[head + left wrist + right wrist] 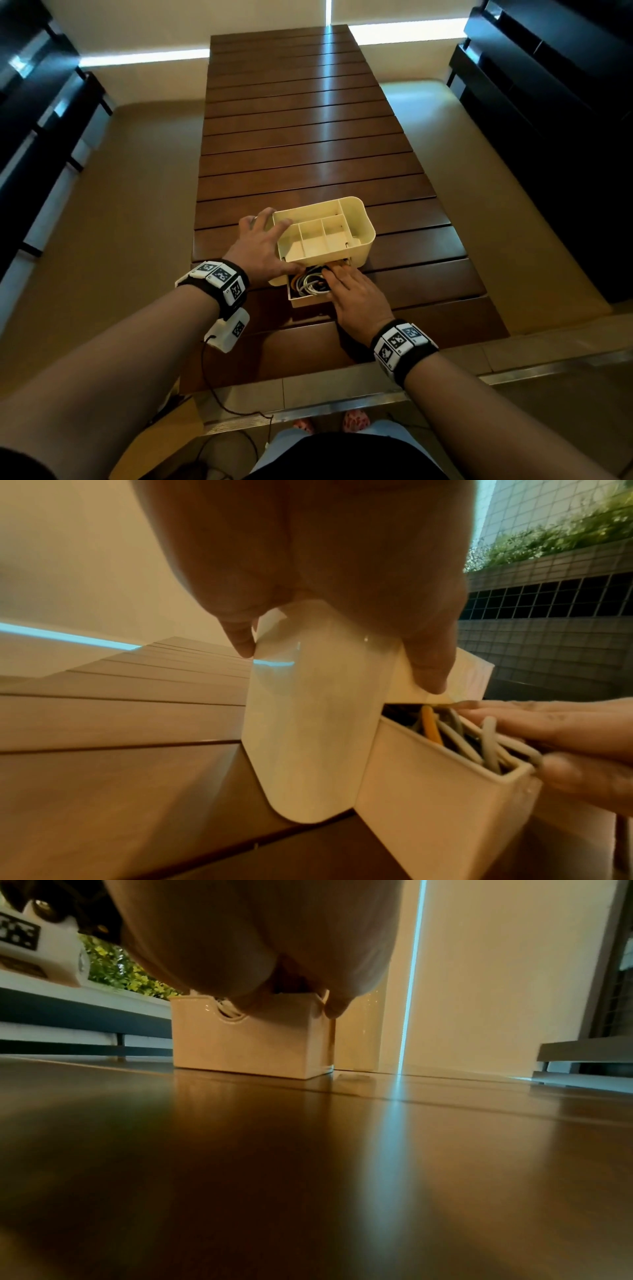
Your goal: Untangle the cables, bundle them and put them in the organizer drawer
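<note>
A cream plastic organizer stands on the near part of a dark slatted wooden worktop, its open top divided into several compartments. Its drawer is pulled partway out toward the near side, and the cables lie coiled inside it: white and grey loops with some black and an orange one among them, better seen in the left wrist view where they pile up to the drawer's rim.

The left hand grips the organizer's left end. Its fingers are spread over the far-left corner and top rim, and the thumb lies along the near side just above the drawer. From the left wrist camera the left hand's fingertips press on the organizer's rounded end wall.

The right hand lies flat over the right part of the open drawer, fingers straight and close together, their tips on top of the cables and reaching toward the slot in the organizer body. In the right wrist view the right hand sits above the drawer front, whose notched pull shows a bit of white cable behind it.

Both wrists wear black bands with white marker blocks. A thin dark wire hangs from the left band down past the worktop's near edge.
</note>
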`<state>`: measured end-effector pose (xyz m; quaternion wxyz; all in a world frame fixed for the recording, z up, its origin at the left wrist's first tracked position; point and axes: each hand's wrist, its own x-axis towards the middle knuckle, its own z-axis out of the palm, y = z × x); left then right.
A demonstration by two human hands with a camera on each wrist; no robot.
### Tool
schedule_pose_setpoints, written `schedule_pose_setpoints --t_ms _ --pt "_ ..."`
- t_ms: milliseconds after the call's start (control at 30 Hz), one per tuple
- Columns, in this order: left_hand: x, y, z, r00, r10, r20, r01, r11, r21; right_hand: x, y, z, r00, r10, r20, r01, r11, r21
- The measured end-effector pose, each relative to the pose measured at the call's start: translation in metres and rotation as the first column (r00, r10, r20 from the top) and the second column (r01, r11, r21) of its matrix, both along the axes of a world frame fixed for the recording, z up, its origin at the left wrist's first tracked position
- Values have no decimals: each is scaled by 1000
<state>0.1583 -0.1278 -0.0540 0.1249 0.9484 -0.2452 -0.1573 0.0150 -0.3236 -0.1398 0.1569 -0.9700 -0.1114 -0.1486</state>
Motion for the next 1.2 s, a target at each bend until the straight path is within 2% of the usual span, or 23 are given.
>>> schedule_pose_setpoints --t_ms 133,267,433,600,767,900,1067,1200 --pt "-5 0 -3 1000 -12 12 12 1000 13 -6 3 -8 994 -45 95 39 998 58" --pt "-6 -1 -1 999 -26 26 24 999 43 -11 9 -8 971 -187 151 194 981 -30" --pt "-6 -3 0 1000 -23 19 22 998 51 -9 0 -4 955 -192 226 183 981 61" --pt "-7 -4 -1 999 -30 38 28 998 62 5 2 -2 971 -208 121 201 977 64" --pt "-6 -5 -1 998 -31 48 28 997 73 -1 4 -1 986 -163 30 161 984 71" --pt "-7 -5 -1 998 -37 54 33 997 77 6 -2 9 980 -193 43 185 972 148" --pt "-5 -6 -4 998 -30 48 27 997 77 16 -7 27 969 -245 43 245 969 15" --pt "-5 -5 -3 999 -36 29 34 997 76 8 -7 38 978 -206 8 206 978 45"
